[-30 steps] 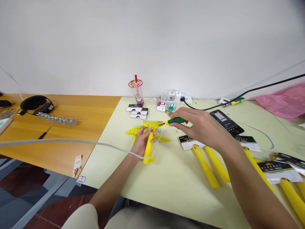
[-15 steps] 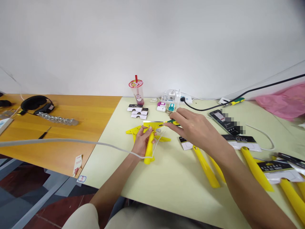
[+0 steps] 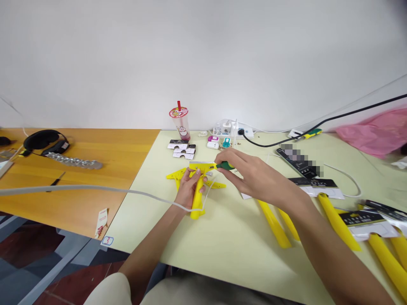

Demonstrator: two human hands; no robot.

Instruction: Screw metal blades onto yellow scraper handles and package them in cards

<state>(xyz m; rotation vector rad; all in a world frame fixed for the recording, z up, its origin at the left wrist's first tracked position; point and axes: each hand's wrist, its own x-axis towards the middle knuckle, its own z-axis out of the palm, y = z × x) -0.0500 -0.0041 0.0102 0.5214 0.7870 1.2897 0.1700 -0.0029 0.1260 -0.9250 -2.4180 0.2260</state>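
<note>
My left hand [image 3: 185, 192] is closed around a yellow scraper [image 3: 197, 198], its handle towards me and its wide head with a metal blade strip facing away. My right hand [image 3: 251, 171] grips a screwdriver [image 3: 225, 165] by its green and yellow handle. The screwdriver lies almost level, its tip end at the right side of the scraper head; whether it sits in a screw is too small to tell. Beneath my left hand, more yellow scraper parts [image 3: 217, 185] rest on the table. A thin pale cable [image 3: 143, 192] crosses the view in front of the scraper handle.
Carded yellow scrapers [image 3: 338, 222] lie at the right. A phone [image 3: 295, 163], a power strip [image 3: 233, 129] and a pink bag [image 3: 375, 131] stand farther back. Behind the scraper are black-and-white cards [image 3: 184, 151] and a drink cup [image 3: 181, 125]. Headphones [image 3: 47, 142] lie on the orange table.
My right hand has shifted its fingers on the screwdriver, and more of the green handle shows at the scraper head. The left hand keeps hold of the scraper. The whole view has drifted slightly.
</note>
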